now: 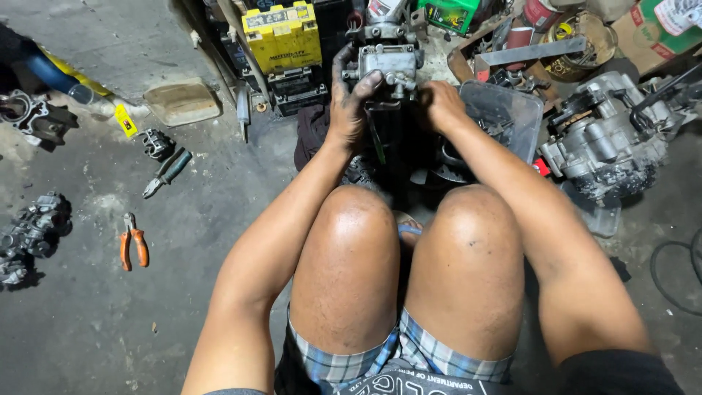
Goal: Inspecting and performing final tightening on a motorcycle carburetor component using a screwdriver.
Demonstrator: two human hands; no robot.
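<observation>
- The grey concrete floor (219, 190) carried everything.
- Orange-handled pliers (134, 247) lay at nine o'clock.
- A yellow battery (282, 34) stood at eleven o'clock.
- An engine block (607, 139) sat at two o'clock.

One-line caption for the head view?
Both hands, left hand and right hand, grip a grey carburetor above the knees.

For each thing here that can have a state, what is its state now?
Left hand: gripping the carburetor.
Right hand: closed beside the carburetor.
Carburetor: held up, greasy.
Orange pliers: on floor, jaws shut.
Dark pliers: lying on floor.
Engine: on floor, partly stripped.
Clear tub: open.
</observation>
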